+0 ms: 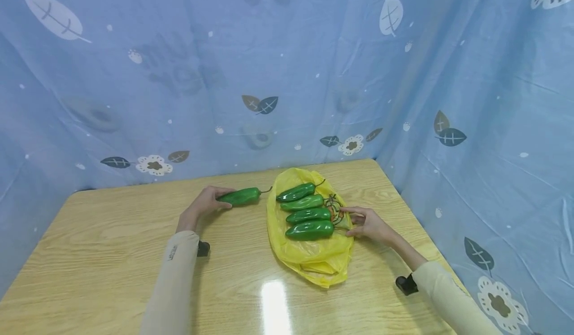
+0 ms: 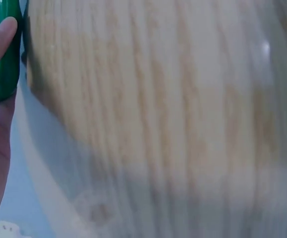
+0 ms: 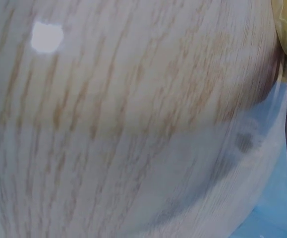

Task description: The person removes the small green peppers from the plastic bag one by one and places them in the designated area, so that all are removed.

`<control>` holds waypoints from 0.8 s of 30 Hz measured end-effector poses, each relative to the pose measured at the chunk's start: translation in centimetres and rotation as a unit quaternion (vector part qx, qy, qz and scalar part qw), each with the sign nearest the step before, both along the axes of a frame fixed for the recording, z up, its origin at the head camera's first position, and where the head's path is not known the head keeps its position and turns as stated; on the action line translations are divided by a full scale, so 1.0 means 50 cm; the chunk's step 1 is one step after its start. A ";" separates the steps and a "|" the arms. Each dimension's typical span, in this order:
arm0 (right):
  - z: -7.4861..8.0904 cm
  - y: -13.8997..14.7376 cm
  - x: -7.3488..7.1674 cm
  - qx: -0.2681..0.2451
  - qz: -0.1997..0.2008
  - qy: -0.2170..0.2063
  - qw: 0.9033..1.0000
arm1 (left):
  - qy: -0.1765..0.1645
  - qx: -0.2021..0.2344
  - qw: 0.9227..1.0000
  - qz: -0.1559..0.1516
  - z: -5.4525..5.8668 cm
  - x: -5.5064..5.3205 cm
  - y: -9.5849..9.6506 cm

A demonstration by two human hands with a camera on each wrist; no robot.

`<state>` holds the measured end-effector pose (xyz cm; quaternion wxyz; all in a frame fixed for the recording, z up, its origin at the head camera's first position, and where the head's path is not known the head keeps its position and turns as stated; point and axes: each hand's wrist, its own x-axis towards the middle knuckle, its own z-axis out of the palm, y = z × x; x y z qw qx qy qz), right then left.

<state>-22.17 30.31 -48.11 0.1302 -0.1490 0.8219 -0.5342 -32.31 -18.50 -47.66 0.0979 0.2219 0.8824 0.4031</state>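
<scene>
My left hand [image 1: 207, 203] grips a glossy green chili pepper [image 1: 244, 196] by its left end, its thin stem pointing right. In the left wrist view, the thumb presses along the same pepper [image 2: 7, 74] at the left edge. A yellow plastic bag [image 1: 305, 262] lies spread on the table, with several more green peppers [image 1: 309, 230] side by side on it, stems to the right. At the bag's right edge my right hand [image 1: 367, 225] holds the plastic between thumb and fingers. The right wrist view catches only one digit beside the yellow plastic [image 3: 283, 22].
The wooden table [image 1: 112, 255] has a bright light reflection near its front. Blue patterned curtains [image 1: 215, 76] hang behind it and along both sides. A printed figure [image 1: 335, 210] shows on the bag beside the stems. Dark wrist devices [image 1: 405, 285] sit at the sleeves.
</scene>
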 end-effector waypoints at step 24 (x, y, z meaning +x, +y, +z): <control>0.006 -0.003 0.007 0.013 -0.001 0.001 1.000 | -0.035 0.024 0.996 0.077 0.028 0.017 0.000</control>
